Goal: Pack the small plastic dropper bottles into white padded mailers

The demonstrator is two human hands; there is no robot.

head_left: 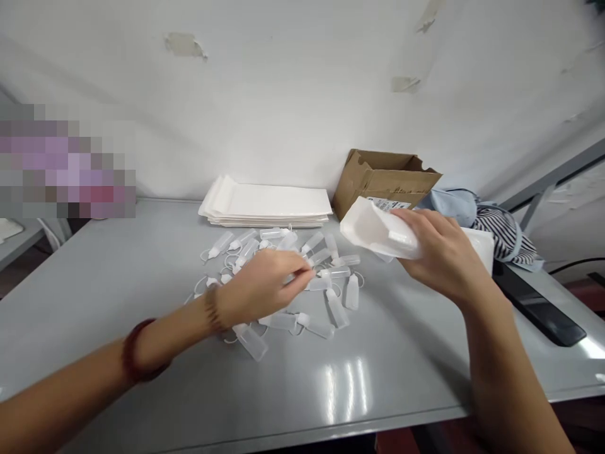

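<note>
My left hand (271, 282) is over a loose pile of small translucent plastic bottles (338, 309) with white tethered caps. Its thumb and fingers are drawn together; whether a bottle is between them I cannot make out. Higher and to the right, my right hand (439, 252) grips a white mailer bag (373, 230) around its side. The bag is tilted, with its gaping mouth turned left toward the pile. How full it is inside does not show.
Against the wall lies a stack of flat white mailers (278, 200). A cardboard box (385, 176) stands open beside it. At the right are a striped cloth (503, 233) and a long black object (539, 306). The grey table (189, 384) ends at its front edge.
</note>
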